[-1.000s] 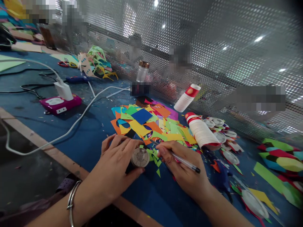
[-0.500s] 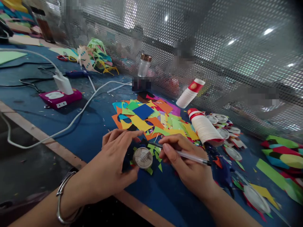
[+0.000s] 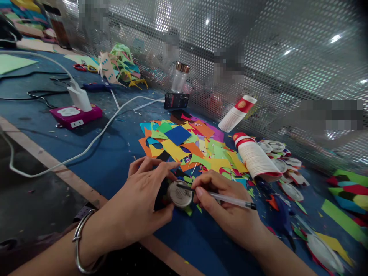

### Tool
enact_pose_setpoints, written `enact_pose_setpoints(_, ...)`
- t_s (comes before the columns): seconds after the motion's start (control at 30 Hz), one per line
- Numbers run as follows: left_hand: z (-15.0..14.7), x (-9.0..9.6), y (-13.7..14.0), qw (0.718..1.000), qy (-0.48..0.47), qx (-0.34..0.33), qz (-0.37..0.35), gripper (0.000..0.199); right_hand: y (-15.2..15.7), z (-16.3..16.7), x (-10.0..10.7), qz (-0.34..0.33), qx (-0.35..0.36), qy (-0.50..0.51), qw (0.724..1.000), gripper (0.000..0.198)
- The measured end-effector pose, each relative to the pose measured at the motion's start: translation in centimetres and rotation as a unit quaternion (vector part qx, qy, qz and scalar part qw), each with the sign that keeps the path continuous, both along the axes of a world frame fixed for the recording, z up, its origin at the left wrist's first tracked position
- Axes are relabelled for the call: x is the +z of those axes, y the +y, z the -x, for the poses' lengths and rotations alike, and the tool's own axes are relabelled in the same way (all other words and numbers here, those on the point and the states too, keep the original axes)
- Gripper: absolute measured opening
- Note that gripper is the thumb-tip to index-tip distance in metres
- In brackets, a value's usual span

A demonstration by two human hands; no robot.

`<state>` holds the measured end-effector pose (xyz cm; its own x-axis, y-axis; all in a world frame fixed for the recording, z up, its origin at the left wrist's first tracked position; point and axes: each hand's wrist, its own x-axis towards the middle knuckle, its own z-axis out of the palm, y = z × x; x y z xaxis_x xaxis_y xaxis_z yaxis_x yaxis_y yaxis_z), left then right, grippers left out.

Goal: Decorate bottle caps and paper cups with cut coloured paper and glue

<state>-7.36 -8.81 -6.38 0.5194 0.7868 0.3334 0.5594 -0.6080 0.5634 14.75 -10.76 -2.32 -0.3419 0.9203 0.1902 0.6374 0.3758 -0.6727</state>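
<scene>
Disc (image 3: 180, 195), probably light and stiff, best gripped by its rim, sits over the counter (image 3: 115, 165); left fingers (image 3: 164, 216), half-curled, hold its side; right fingers (image 3: 211, 179) pinch the pen (image 3: 230, 199).

You face a grey perforated-metal screen (image 3: 273, 42) dotted with bright lights (image 3: 335, 38), a blue tabletop (image 3: 94, 168) with a pale edge strip (image 3: 31, 148), and dark floor (image 3: 31, 211).

Your view is dim; white lights (image 3: 335, 38) glare at the perforated screen (image 3: 267, 65), soft shadows lie on your desk (image 3: 115, 163), edges look stretched, and pixelated blocks (image 3: 330, 114) hide background patches.
</scene>
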Motion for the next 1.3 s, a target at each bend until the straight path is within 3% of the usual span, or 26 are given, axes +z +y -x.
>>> enact_pose_setpoints(0.23,-0.1,0.2,-0.4,1.000,0.008,0.008,-0.007,0.066,0.1,-0.4,-0.1,-0.018,-0.013,-0.005,1.000,0.011)
enact_pose_setpoints(0.43,-2.0,-0.1,-0.4,0.999,-0.004,0.050,0.010,0.090,0.4,-0.5,-0.3,-0.032,-0.017,-0.008,0.999,0.013)
enact_pose_setpoints(0.73,-2.3,0.2,-0.8,0.999,-0.030,-0.007,0.025,0.068,-0.1,-0.2,0.2,-0.052,-0.024,0.029,0.998,0.011)
enact_pose_setpoints(0.9,-1.2,0.5,-0.8,0.999,0.000,-0.028,0.025,0.076,-0.2,-0.1,0.2,-0.053,-0.018,0.039,0.998,0.011)
enact_pose_setpoints(1.03,-0.6,0.2,-1.1,1.000,0.009,0.021,0.016,0.077,0.0,-0.3,-0.1,-0.055,-0.020,0.029,0.998,0.012)
enact_pose_setpoints(1.17,-0.1,-0.2,-1.0,0.996,0.029,0.084,0.001,0.065,0.2,-0.5,-0.3,-0.053,-0.023,0.015,0.998,0.013)
enact_pose_setpoints(1.3,0.2,-0.4,-0.6,0.995,0.054,0.082,-0.010,0.054,0.3,-0.6,-0.4,-0.055,-0.026,-0.001,0.998,0.014)
